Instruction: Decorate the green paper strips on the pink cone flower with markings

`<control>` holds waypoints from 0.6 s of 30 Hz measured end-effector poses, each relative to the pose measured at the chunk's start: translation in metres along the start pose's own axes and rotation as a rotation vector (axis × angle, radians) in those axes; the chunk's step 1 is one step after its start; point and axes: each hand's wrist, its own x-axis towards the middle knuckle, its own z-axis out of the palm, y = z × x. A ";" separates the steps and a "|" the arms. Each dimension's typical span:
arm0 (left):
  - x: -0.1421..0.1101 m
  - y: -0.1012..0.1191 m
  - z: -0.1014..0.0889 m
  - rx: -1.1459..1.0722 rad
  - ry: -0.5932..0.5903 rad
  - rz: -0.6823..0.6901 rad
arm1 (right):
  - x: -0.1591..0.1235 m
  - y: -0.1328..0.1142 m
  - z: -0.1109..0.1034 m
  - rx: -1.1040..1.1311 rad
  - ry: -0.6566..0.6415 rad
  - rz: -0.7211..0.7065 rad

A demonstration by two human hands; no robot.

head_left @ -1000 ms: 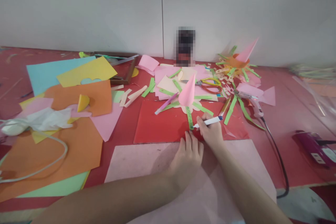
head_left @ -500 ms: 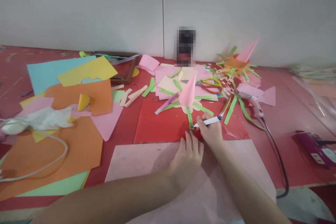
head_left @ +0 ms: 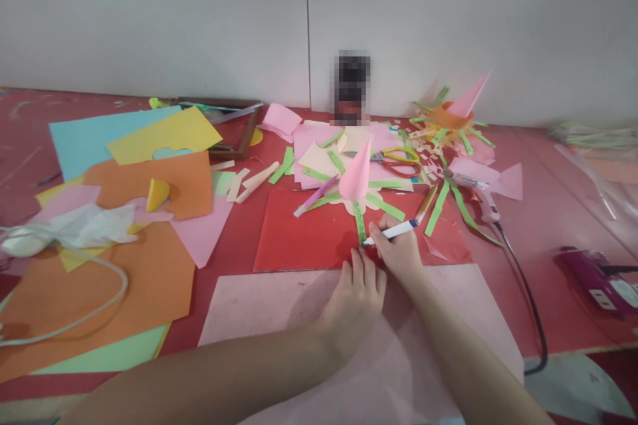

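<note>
My right hand (head_left: 397, 249) is closed around a white marker (head_left: 393, 232) with a dark blue end. The marker's tip rests on the near end of a green paper strip (head_left: 359, 222), which carries a row of dark looped marks. My left hand (head_left: 359, 289) lies flat, fingers stretched out, with its fingertips at the strip's near end. The strip reaches out from a paper piece with a pink paper cone (head_left: 355, 172) on a pale scalloped base (head_left: 355, 208) and further green strips around it. Beneath lies a red board (head_left: 304, 232).
Scissors (head_left: 399, 161) and paper scraps lie behind the cone. A similar orange paper piece with a cone (head_left: 456, 113) stands back right. A hot glue gun (head_left: 486, 199) trails its cord to the right, near a purple power strip (head_left: 595, 279). Coloured sheets (head_left: 149, 279) spread on the left.
The marker and my right hand have shifted very slightly left and down at the strip's end. My left hand stays in place.
</note>
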 end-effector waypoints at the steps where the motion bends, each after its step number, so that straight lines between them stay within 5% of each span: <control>1: 0.000 0.000 0.000 0.003 0.003 -0.001 | 0.000 0.000 0.000 -0.003 0.002 -0.001; 18: 0.000 0.001 0.004 0.065 0.037 -0.001 | -0.001 -0.003 -0.001 0.070 -0.001 0.075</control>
